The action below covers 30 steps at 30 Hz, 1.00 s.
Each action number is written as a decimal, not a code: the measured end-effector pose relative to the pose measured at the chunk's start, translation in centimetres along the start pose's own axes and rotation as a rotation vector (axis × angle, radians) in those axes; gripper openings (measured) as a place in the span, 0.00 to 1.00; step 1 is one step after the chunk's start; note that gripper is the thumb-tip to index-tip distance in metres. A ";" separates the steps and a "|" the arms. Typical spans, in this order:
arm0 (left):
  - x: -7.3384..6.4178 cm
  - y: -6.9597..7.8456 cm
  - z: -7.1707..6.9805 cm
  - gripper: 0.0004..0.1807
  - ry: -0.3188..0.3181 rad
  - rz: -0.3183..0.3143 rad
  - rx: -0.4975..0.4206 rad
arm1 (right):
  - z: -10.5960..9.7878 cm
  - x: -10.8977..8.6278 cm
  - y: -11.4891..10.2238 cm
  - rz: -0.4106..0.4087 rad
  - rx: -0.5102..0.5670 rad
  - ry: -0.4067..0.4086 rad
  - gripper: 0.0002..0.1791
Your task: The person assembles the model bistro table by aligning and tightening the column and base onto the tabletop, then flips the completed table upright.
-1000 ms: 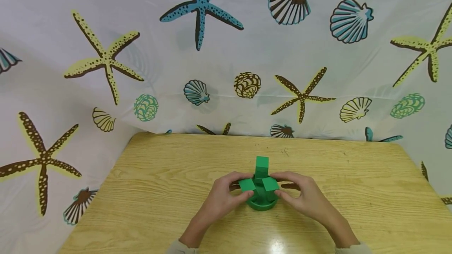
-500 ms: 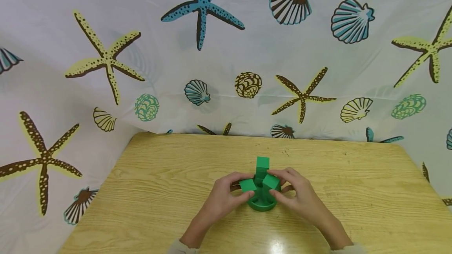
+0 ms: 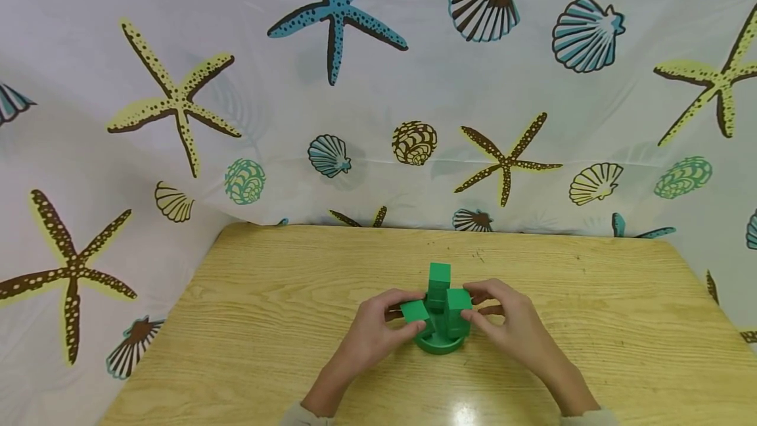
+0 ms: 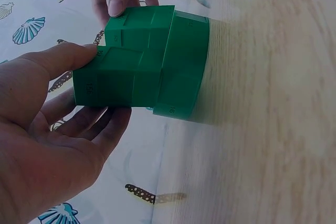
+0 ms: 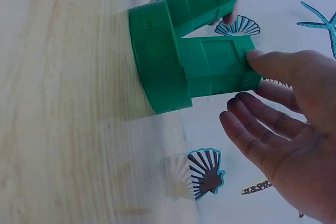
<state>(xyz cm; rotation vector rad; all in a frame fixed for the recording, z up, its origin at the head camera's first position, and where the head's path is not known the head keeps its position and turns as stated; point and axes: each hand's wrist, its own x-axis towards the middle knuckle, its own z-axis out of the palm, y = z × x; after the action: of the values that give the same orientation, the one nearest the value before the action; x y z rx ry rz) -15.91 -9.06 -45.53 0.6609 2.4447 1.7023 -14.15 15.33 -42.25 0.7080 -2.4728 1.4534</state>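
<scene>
A round green dish (image 3: 439, 348) stands on the table with three green blocks upright or leaning in it. My left hand (image 3: 374, 331) pinches the left block (image 3: 415, 311), which leans toward the left, between thumb and fingers. With thumb and fingertips, my right hand (image 3: 516, 327) holds the top of the right block (image 3: 458, 313), which stands nearly upright. Behind these two is the rear block (image 3: 439, 281), touched by neither hand as far as shown. Small raised marks show on the dish wall (image 5: 157, 59) in the right wrist view; the block feet are hidden inside it.
The wooden table (image 3: 284, 281) spreads to both sides of the dish. A white curtain (image 3: 378, 104) printed with starfish and shells hangs behind the table's far edge and along its sides.
The right block has turned and come more upright, shifting slightly to the right. My right hand has moved with it and changed its hold. My left hand and left block look the same.
</scene>
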 end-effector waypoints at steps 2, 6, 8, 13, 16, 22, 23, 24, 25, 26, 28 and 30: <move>0.0 0.0 0.0 0.24 0.004 0.004 0.000 | -0.2 0.0 0.1 0.023 0.034 -0.002 0.19; -0.1 0.1 0.0 0.24 0.005 0.013 0.000 | -0.5 -0.1 0.4 0.064 0.070 -0.019 0.20; -0.1 0.2 0.0 0.24 0.005 0.017 0.000 | -0.6 -0.1 0.3 0.066 0.056 -0.028 0.21; -0.1 0.1 0.0 0.24 0.005 0.026 -0.010 | -0.9 -0.2 0.1 0.040 0.002 -0.066 0.22; -0.1 0.1 0.0 0.24 0.006 0.021 -0.007 | -1.1 -0.3 0.4 0.027 -0.002 -0.081 0.21; -0.1 0.1 0.1 0.23 0.011 0.015 0.010 | -1.2 -0.5 2.7 0.039 0.045 -0.099 0.21; -0.1 0.1 0.1 0.23 0.012 0.015 0.010 | -1.2 -0.6 3.1 0.043 0.049 -0.101 0.21; -0.1 0.1 0.1 0.23 0.012 0.015 0.010 | -1.2 -0.6 3.5 0.046 0.051 -0.101 0.20; -0.1 0.1 0.1 0.23 0.014 0.016 0.010 | -1.2 -0.6 3.7 0.046 0.051 -0.101 0.20; -0.1 0.1 0.1 0.23 0.015 0.018 0.009 | -1.1 -0.6 3.9 0.046 0.054 -0.101 0.20; -0.1 0.1 0.1 0.24 0.018 0.017 0.005 | -1.1 -0.6 4.2 0.041 0.061 -0.103 0.20; -0.1 0.1 0.1 0.24 0.022 0.020 0.001 | -0.9 -0.6 4.3 0.037 0.060 -0.108 0.22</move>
<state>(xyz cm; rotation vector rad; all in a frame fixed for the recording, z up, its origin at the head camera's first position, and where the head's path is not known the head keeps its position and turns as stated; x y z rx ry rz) -15.80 -9.00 -45.49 0.6732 2.4625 1.7245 -15.78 18.06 -45.33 0.7756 -2.5449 1.5474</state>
